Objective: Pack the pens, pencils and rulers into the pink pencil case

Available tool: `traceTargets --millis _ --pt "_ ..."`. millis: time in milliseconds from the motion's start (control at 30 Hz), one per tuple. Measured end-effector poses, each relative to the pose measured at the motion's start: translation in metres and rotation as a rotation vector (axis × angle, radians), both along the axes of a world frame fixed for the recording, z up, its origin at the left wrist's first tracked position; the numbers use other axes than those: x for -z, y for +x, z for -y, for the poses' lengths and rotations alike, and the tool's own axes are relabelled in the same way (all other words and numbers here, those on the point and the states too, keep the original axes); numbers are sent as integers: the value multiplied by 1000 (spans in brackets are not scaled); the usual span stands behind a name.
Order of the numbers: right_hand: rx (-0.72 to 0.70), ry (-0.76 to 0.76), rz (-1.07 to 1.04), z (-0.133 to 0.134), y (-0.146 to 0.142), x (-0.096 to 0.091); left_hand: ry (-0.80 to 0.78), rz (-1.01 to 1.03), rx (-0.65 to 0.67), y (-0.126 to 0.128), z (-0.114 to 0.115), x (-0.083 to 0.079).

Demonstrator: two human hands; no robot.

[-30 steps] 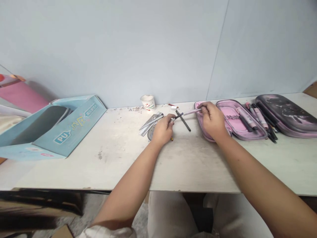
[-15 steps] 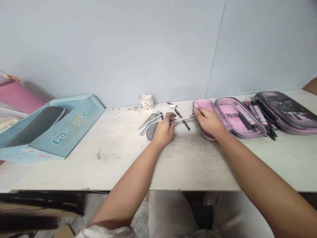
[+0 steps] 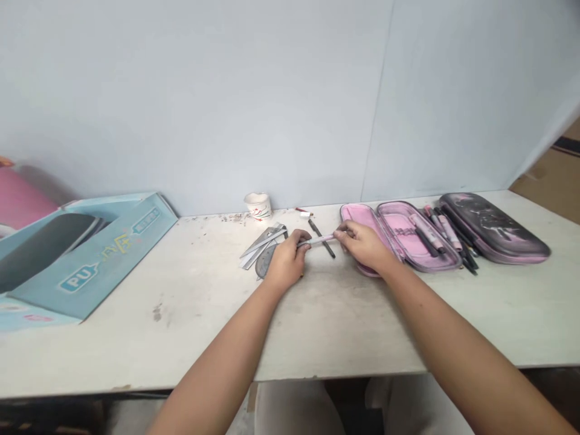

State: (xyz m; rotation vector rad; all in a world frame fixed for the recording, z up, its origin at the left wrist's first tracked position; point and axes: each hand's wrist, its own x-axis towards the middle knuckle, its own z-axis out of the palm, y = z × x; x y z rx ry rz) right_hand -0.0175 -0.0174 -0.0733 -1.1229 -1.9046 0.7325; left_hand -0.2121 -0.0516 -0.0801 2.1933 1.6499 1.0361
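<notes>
A slim pale pinkish pen (image 3: 321, 239) is held level between my two hands above the table. My left hand (image 3: 289, 258) is closed on its left end; the fingers of my right hand (image 3: 362, 243) pinch its right end. A dark pen (image 3: 330, 249) lies on the table behind it. Close by my left hand are clear rulers (image 3: 260, 241) and a grey protractor (image 3: 264, 262), the latter partly covered by the hand. An open pencil case (image 3: 408, 220) with pink lining lies beyond my right hand, with several markers (image 3: 432, 235) on its right half.
A closed black pencil case (image 3: 498, 226) lies at the right. A paper cup (image 3: 257, 206) stands by the wall amid scattered shavings (image 3: 217, 219), and a white eraser (image 3: 306, 214) lies near it. A blue box (image 3: 113, 251) occupies the left side.
My right hand has come nearer to my left, and less of the pen shows between them. The whole view has shifted slightly to the right and up.
</notes>
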Motion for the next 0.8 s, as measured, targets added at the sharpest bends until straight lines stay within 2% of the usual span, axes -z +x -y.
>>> traceTargets --millis 100,233,367,500,667,800 --pt "18 -12 3 -1 1 0 -3 0 10 0 0 -1" --pt "-94 27 -30 -2 3 0 3 -1 13 2 -1 -1" --pt "-58 -32 12 -2 5 -1 -26 0 7 3 -2 -1" --pt "-97 35 -10 -2 4 -1 -23 2 -8 3 -3 -2" --pt "-40 -17 -1 -3 3 0 -29 -39 -11 2 -3 -2" --pt "-80 45 -28 -2 2 0 -14 -39 -4 -1 -5 -1"
